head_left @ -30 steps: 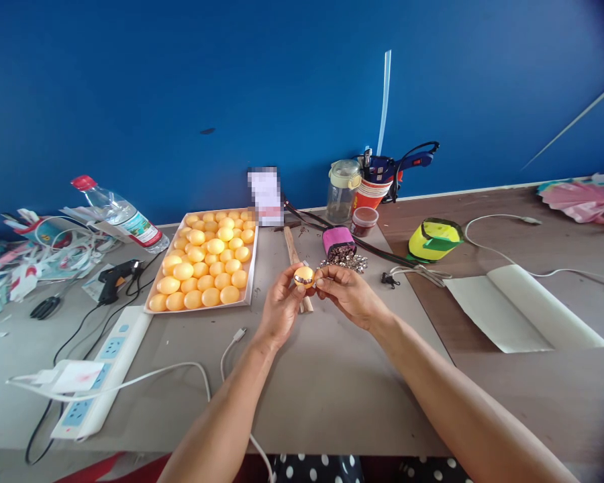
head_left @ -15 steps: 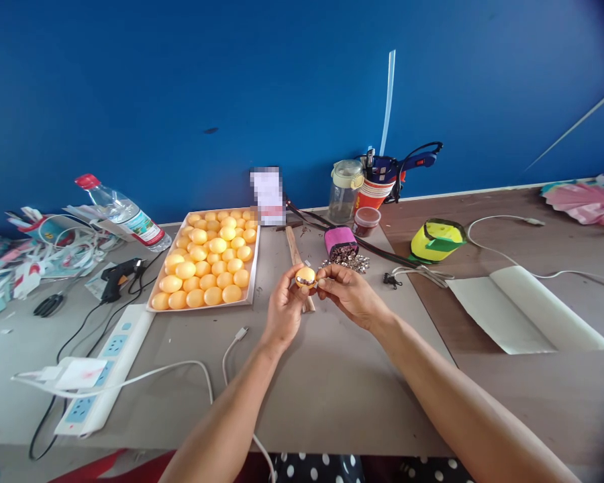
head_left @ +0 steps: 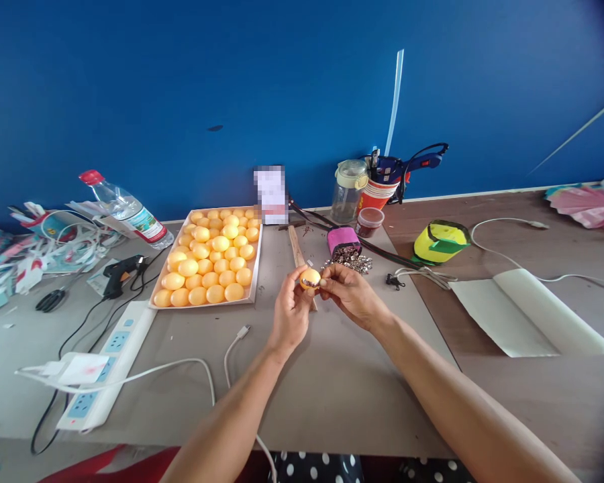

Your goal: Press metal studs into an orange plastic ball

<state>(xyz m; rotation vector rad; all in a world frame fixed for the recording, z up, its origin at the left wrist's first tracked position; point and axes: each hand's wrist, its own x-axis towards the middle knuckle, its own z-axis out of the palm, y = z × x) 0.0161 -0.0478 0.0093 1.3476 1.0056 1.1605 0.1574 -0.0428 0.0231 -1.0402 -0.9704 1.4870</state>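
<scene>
1. In the head view, an orange ping-pong-type ball (head_left: pixel 309 276) is held near the middle of the scene, above the wooden-handled hammer (head_left: pixel 296 245).
2. The ball is gripped at its left and near sides between thumb and fingers of the left hand (head_left: pixel 290 308); a dark, shiny strip is seen across its near face.
3. The right hand (head_left: pixel 349 292) is held narrow, thumb and forefinger close together at the ball's right edge; whether anything small is pinched there cannot be told.
4. To the left, similar balls (head_left: pixel 216 294) are packed in a shallow white box (head_left: pixel 256 288).
5. Just beyond the right hand, small metal pieces (head_left: pixel 361 264) are heaped at the mouth of a pink container (head_left: pixel 343 237).
6. The ball is judged light, thin-shelled, smooth and easily dented; it is best held lightly by opposite sides, clear of the strip.
</scene>
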